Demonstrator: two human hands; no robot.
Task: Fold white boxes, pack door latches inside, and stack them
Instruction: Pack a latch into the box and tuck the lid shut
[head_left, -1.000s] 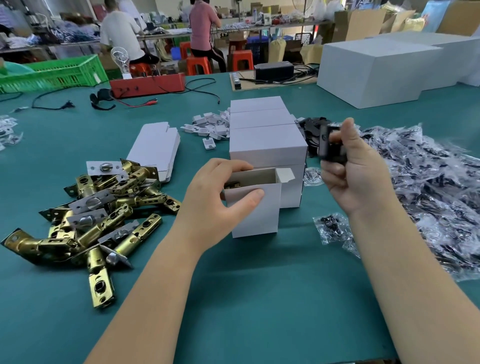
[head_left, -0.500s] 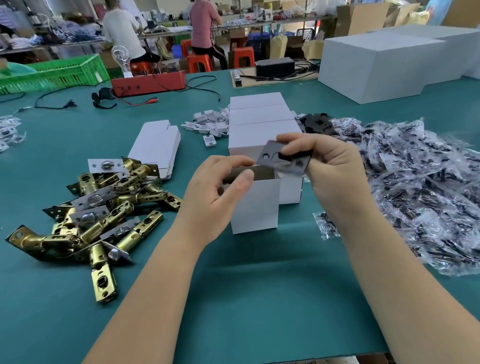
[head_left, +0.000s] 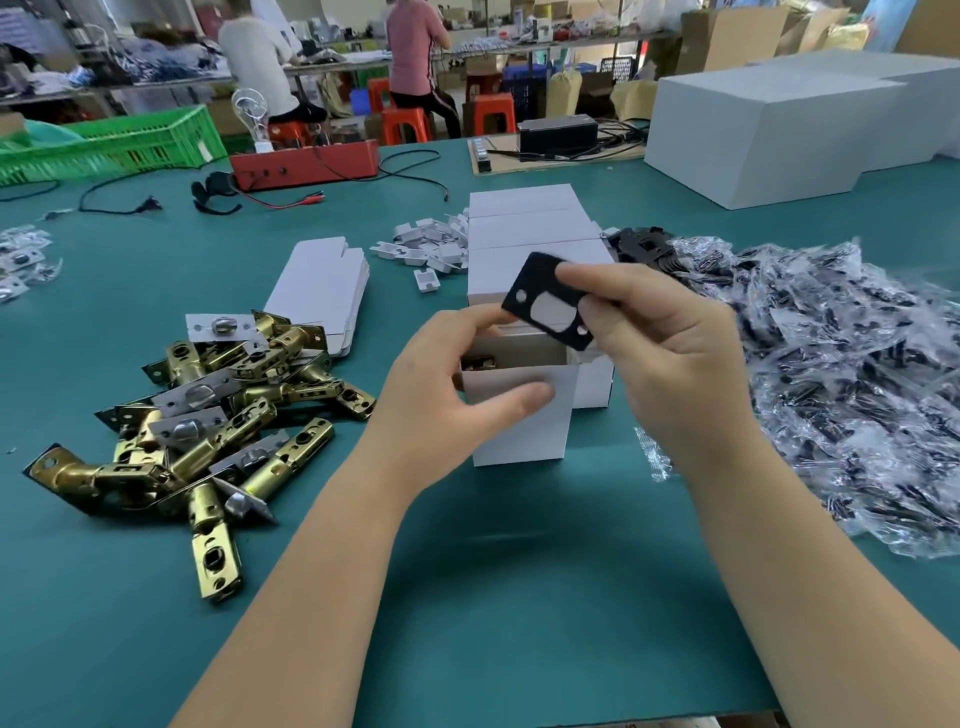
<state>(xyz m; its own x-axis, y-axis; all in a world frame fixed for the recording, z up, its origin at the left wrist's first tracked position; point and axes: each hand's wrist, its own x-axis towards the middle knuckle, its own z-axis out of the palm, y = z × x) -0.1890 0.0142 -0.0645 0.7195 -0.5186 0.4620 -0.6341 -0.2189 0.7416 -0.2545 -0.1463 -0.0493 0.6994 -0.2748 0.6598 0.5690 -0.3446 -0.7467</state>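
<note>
A small white box (head_left: 519, 431) stands upright on the green table with its top open, a brass latch part just visible inside. My left hand (head_left: 447, 400) grips it, thumb across the front wall and fingers at the top rim. My right hand (head_left: 670, 353) pinches a black strike plate (head_left: 540, 288) with an oval hole, tilted just above the box's opening. Behind stand closed white boxes (head_left: 530, 234) in a row. A heap of brass door latches (head_left: 208, 415) lies to the left.
Flat unfolded box blanks (head_left: 322, 286) lie behind the latches. Small white plastic pieces (head_left: 426, 244) sit near the box row. Several clear bags of black parts (head_left: 831, 374) cover the right side. Large white cartons (head_left: 769, 124), a red device (head_left: 306, 163) and a green crate (head_left: 114, 143) stand far back.
My right hand brought the black plate from the right side over to the open top of the box and turned its flat face toward me. My left hand stayed on the box.
</note>
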